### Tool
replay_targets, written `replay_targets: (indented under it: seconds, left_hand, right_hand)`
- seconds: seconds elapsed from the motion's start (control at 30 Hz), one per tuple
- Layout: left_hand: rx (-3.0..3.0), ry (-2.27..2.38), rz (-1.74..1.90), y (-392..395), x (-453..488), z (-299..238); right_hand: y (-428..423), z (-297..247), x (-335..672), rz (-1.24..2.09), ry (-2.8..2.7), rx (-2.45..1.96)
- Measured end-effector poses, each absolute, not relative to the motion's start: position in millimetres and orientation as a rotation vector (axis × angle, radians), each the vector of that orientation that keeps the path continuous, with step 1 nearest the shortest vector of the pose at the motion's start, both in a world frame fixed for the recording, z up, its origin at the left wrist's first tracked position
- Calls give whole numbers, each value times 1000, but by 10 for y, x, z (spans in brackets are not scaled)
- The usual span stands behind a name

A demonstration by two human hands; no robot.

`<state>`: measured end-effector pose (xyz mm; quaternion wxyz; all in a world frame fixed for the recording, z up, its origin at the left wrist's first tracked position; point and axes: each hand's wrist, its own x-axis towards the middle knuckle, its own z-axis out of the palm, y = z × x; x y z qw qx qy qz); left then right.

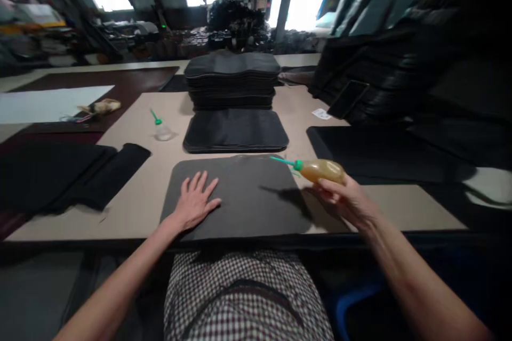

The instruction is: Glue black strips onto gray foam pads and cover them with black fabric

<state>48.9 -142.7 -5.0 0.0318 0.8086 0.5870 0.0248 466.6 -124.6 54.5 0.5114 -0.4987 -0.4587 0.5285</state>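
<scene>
A dark grey panel with rounded corners (248, 202) lies flat at the table's front edge. On its left part rests my left hand (197, 201), palm down with fingers spread. My right hand (340, 197) grips a squeeze bottle (323, 170) of amber liquid, tipped on its side above the panel's right edge. Its thin green nozzle points left over the panel's far edge, and its shadow falls on the panel. Just behind lies a low pile of similar black panels (236, 130). Farther back rises a taller stack of them (232, 80).
A second squeeze bottle (163, 130), nearly clear, stands at the left on the beige board (132, 170). Black sheets (72, 176) lie at the left, and more black material (384, 154) at the right. A dark phone-like slab (349, 98) leans near a white label (321, 114).
</scene>
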Motion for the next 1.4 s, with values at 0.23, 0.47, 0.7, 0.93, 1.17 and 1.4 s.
replay_targets:
  seconds: [0.23, 0.47, 0.7, 0.93, 1.17, 1.4]
  left_hand:
    - [2234, 1609, 544, -1238, -91, 275]
    - [2362, 1504, 504, -1127, -643, 203]
    - [2444, 1411, 298, -1035, -628, 215]
    - [2459, 1516, 203, -1153, -594, 279]
    - [2490, 1643, 121, -1331, -498, 297]
    - [2498, 1645, 137, -1377, -533, 206]
  right_hand:
    - [-1136, 627, 3698, 1402, -1360, -1194]
    - [-1271, 581, 2509, 1257, -1826, -1107]
    - [-1363, 409, 1854, 902, -1925, -1023]
    - [-1549, 325, 1737, 832, -1958, -1046]
    - [-1686, 422, 1955, 909, -2035, -981]
    - [-1732, 508, 2296, 931, -2104, -921]
